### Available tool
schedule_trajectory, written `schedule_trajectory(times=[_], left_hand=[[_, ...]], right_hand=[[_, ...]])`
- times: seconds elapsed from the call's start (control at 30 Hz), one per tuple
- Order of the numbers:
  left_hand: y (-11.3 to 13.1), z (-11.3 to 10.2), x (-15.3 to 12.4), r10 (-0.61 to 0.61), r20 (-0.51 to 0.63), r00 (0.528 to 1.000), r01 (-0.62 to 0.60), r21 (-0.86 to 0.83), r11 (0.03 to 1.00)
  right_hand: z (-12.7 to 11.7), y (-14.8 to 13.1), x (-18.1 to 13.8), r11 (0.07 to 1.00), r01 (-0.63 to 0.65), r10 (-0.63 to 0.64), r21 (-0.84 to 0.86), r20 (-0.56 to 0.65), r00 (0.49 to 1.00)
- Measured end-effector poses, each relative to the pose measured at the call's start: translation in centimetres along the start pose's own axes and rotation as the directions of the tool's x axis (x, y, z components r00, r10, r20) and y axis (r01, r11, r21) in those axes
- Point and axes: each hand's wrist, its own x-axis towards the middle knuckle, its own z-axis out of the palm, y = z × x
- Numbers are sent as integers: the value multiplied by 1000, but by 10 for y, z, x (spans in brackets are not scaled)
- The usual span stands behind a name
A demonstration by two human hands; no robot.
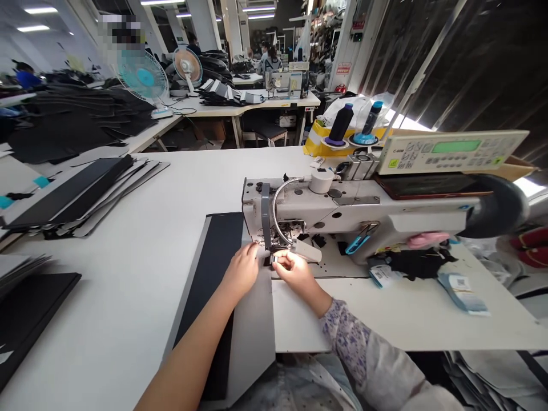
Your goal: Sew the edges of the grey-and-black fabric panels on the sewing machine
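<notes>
1. The panel (253, 319), grey with a dark strip, lies flat on the desk (128, 285), its far end beside the head of the sewing machine (317, 205) and its near end at the person's lap.
2. The right hand (297, 274) has its grip closed, thumb and fingers pinched on a small tag (274, 260) at the panel's right edge, just below the needle area.
3. The left hand (243, 271) rests on the panel near the needle area; I cannot tell whether its grip is together or apart.
4. Blue snips (357, 244) lean against the machine, to the right of both hands.
5. Behind the machine stand 2 thread spools (342, 124); a control box (454, 151) with a green screen sits above it.
6. A stack of dark pieces (64, 194) lies at the desk's left.
7. Farther back stand 2 fans (145, 77).
</notes>
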Motion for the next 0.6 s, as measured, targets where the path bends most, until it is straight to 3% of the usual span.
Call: schedule_trajectory(times=[0.1,0.33,0.47,0.6], left_hand=[[7,-10,-22,-25,-64,998,24,-3,1000],[17,-15,-28,6,-5,1000,-5,114,993],[22,-12,-22,21,-27,999,-17,124,992],[26,-7,-18,28,-47,998,-22,120,993]], right_hand=[[13,1,10,998,62,-63,33,32,998],[5,11,17,908,110,-138,-404,-40,990],[-2,13,17,783,152,-224,-603,-46,973],[-6,14,20,595,180,-305,-783,-12,952]])
